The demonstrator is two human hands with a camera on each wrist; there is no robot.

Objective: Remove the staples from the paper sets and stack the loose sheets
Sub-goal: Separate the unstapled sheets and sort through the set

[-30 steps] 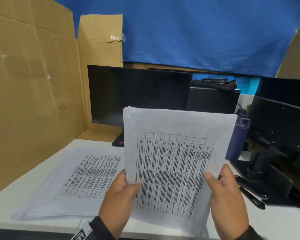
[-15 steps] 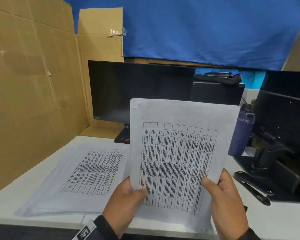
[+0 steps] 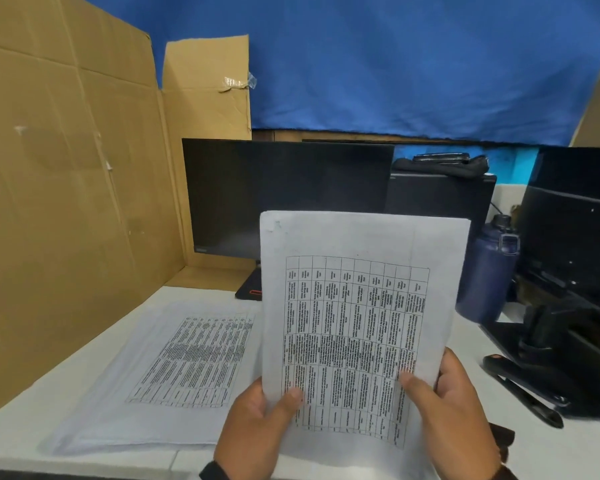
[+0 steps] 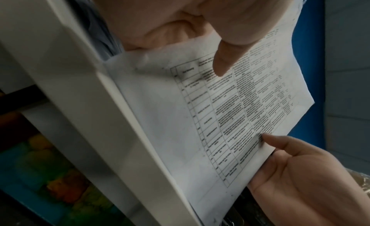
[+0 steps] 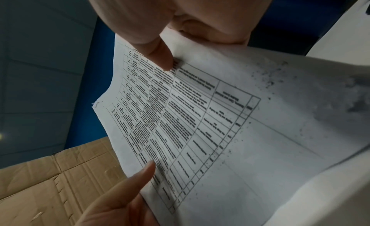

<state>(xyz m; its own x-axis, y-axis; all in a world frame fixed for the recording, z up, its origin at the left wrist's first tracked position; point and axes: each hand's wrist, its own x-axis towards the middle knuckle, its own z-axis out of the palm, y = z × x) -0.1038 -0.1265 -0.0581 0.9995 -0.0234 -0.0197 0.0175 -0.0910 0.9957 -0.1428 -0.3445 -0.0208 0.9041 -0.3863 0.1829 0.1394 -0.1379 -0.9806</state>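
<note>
Gripping paper set between both hands.

Ahead of you hung a blue cloth backdrop, and a tall brown cardboard panel closed off your left side. You sat at a white table. A dark monitor stood at its back, with a second black screen to the right and a navy water bottle between them.
</note>
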